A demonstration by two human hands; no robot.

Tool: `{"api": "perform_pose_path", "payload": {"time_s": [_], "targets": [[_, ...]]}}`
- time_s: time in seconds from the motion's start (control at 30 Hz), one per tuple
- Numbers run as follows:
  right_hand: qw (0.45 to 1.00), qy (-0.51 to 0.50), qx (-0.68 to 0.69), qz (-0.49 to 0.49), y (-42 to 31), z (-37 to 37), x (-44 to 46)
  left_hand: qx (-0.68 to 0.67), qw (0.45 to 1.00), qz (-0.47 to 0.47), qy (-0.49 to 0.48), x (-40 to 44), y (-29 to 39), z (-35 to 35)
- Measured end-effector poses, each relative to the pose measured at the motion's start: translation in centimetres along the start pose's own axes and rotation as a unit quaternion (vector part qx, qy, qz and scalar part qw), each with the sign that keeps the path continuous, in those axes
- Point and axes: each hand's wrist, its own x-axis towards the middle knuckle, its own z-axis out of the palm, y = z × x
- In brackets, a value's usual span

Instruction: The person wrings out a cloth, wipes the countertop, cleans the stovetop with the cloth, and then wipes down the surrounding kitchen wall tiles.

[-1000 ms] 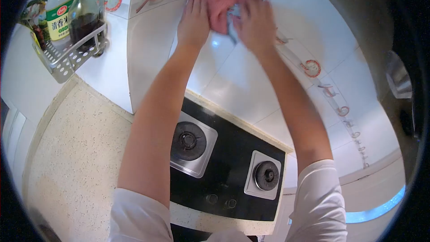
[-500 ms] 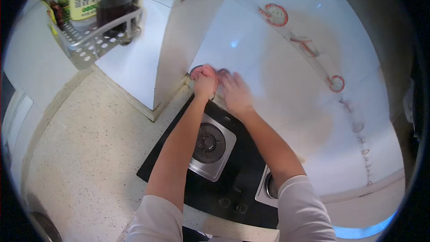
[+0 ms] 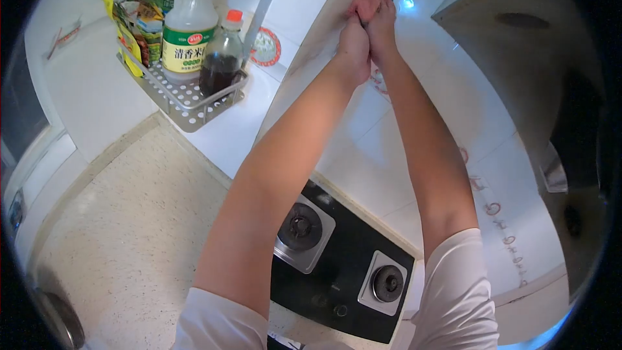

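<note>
A pink cloth is bunched up high against the white tiled wall, near its corner. My left hand is closed on the lower left part of the cloth. Right beside it, my right hand has its fingers wrapped over the cloth's right side. The two hands touch each other. A small dark patch shows at the cloth's upper right edge.
Below my arms is a black gas stove with two burners. A metal wall rack at the left holds bottles and packets above the speckled counter. A dark hood hangs at the upper right.
From low in the corner behind the stove, both hands and the cloth have moved up the wall. My right hand has gone from spread fingers to closed on the cloth. The view has shifted.
</note>
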Motion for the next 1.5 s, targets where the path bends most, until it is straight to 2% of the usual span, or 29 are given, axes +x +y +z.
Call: {"api": "perform_pose_path", "payload": {"time_s": [0.07, 0.13, 0.23, 0.33, 0.43, 0.47, 0.53, 0.67, 0.77, 0.83, 0.9, 0.97, 1.0, 1.03, 1.1, 1.17, 1.2, 1.27, 1.3, 1.37, 1.47, 1.5], "targets": [[0.995, 0.0, 0.082, 0.055, -1.1, -0.3, 2.4, -0.003, 1.0, -0.006, -0.001, -1.1, 1.1, 1.1], [0.991, 0.04, 0.12, 0.047, -3.9, -0.1, 0.4, 0.003, 0.999, 0.017, -0.038, -1.9, 1.4, -0.2], [0.986, 0.108, 0.127, -0.013, -8.4, 0.5, -4.5, 0.007, 0.998, 0.055, -0.004, -7.3, 3.0, -0.4], [0.983, 0.091, 0.151, -0.048, -13.9, -0.8, -8.0, -0.003, 0.997, 0.082, 0.002, -11.2, 3.9, -1.3], [0.984, 0.122, 0.125, -0.042, -12.1, 0.6, -7.3, 0.018, 0.995, 0.1, 0.005, -10.3, 3.4, -2.1], [0.984, 0.129, 0.111, -0.041, -11.2, 1.2, -6.7, 0.021, 0.996, 0.07, 0.043, -9.4, 3.0, -2.3], [0.989, 0.101, 0.107, 0.004, -7.7, 2.3, -5.7, 0.028, 0.993, 0.009, 0.112, -6.5, 1.2, -2.7], [0.995, -0.014, 0.038, 0.087, -1.6, 3.9, -6.6, 0.009, 0.988, -0.05, 0.146, -5.2, -0.8, -3.6], [0.99, 0.016, 0.13, 0.057, -4.8, 4.6, -10.9, -0.004, 0.988, -0.031, 0.151, -8.1, -1.9, -6.6], [0.98, 0.004, 0.16, 0.119, -10.3, 5.1, -16.5, 0.011, 0.984, -0.002, 0.176, -14.0, -2.1, -9.1], [0.986, 0.005, 0.153, 0.072, -12.1, 7.1, -21.2, 0.022, 0.982, 0.023, 0.186, -18.0, -1.7, -10.7], [0.984, -0.001, 0.152, 0.093, -10.9, 8.8, -22.9, 0.023, 0.98, 0.03, 0.197, -19.5, -1.6, -12.4], [0.982, -0.006, 0.154, 0.107, -9.9, 10.1, -24.4, 0.057, 0.973, -0.002, 0.222, -19.1, -2.1, -13.4], [0.998, 0.024, 0.05, 0.031, -5.5, 13.2, -25.4, 0.088, 0.964, -0.035, 0.247, -17.8, -3.3, -14.6], [0.98, -0.084, 0.135, 0.117, -4.1, 11.2, -24.4, 0.107, 0.948, -0.087, 0.288, -15.7, -5.3, -15.6], [0.942, -0.107, 0.235, 0.216, -4.1, 11.7, -24.3, 0.091, 0.939, -0.113, 0.313, -13.8, -6.2, -16.0], [0.912, -0.08, 0.292, 0.277, -3.8, 13.0, -25.5, 0.062, 0.938, -0.118, 0.32, -14.0, -6.7, -17.0], [0.847, -0.139, 0.405, 0.315, -1.1, 15.8, -29.4, 0.009, 0.933, -0.127, 0.337, -15.0, -8.0, -20.1], [0.809, -0.223, 0.462, 0.288, 2.1, 17.7, -32.6, 0.012, 0.931, -0.124, 0.343, -16.1, -8.8, -22.5], [0.791, -0.275, 0.474, 0.272, 3.7, 20.5, -37.2, 0.016, 0.928, -0.12, 0.352, -19.2, -10.4, -26.7], [0.87, -0.198, 0.34, 0.299, -1.9, 24.8, -44.5, 0.044, 0.899, -0.134, 0.415, -24.8, -7.4, -25.8], [0.891, -0.17, 0.289, 0.306, -3.9, 25.4, -46.7, 0.038, 0.906, -0.115, 0.406, -26.5, -7.2, -26.1]]}}
